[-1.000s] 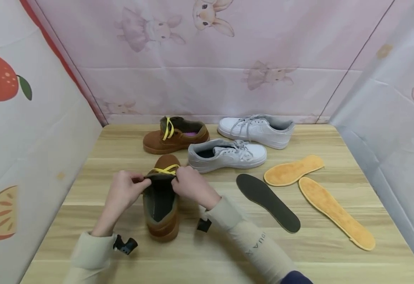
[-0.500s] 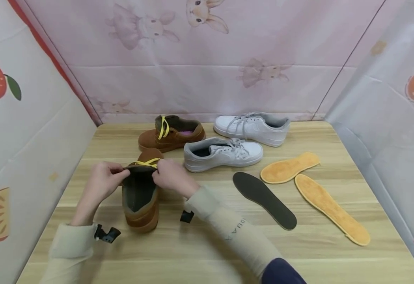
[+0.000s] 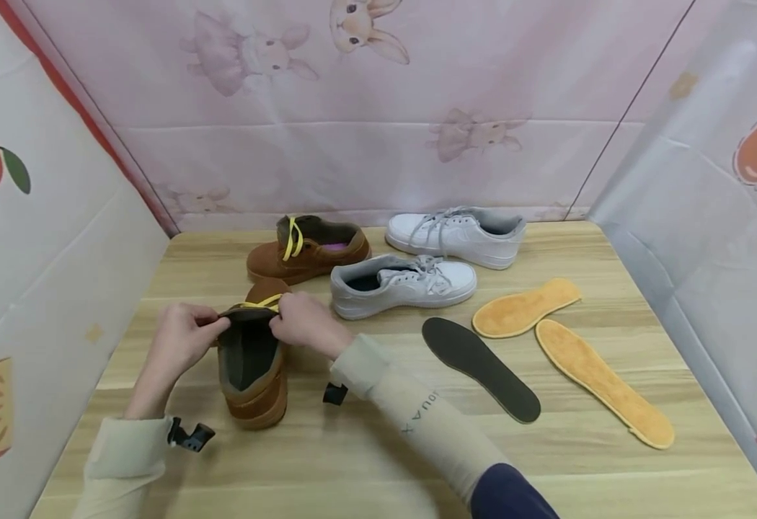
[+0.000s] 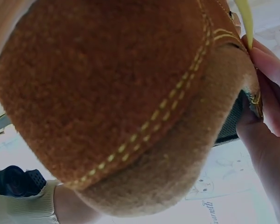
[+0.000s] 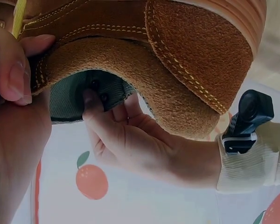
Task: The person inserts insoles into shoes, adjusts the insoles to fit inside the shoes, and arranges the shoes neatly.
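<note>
Currently, left hand [image 3: 179,337] and right hand [image 3: 307,321] are pinching the near brown shoe [image 3: 257,404] by its opening, left of the dark insole [image 3: 482,369]; seemingly spreading it, next move probably needing even pull.

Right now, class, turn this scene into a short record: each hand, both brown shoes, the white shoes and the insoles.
Left hand: pinches the left side of the near brown shoe's opening
Right hand: pinches its right side
Near brown shoe: heel toward the person
Far brown shoe: toe pointing left
White shoes: two, beyond the insoles
Insoles: one dark insole, two orange insoles
</note>
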Tool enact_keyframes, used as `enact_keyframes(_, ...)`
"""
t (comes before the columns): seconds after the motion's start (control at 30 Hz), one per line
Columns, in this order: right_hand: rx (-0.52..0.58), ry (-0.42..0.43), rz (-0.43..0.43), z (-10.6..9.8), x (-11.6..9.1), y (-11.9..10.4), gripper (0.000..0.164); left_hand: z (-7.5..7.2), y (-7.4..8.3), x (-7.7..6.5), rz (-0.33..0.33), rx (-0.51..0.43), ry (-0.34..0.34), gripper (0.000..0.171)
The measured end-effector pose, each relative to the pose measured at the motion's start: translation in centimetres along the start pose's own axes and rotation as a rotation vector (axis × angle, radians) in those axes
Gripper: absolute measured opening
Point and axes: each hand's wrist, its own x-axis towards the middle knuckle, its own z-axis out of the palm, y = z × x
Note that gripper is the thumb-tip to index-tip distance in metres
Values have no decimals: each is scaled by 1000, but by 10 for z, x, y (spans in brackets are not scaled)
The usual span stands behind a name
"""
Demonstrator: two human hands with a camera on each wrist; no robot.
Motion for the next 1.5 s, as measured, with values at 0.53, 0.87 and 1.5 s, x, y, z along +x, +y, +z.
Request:
enact_keyframes(0.53,24,-97,-147,14,7,22,37,8,2,-6,24,91,8,20)
enact_keyframes(0.87,-52,-155,-197,-17,-3,27,43,-6,19,11,-48,87,-144,29)
enact_keyframes(1.5,-65,306,-101,-104,34,88,15,5,60,120,-158,-57,-496,48)
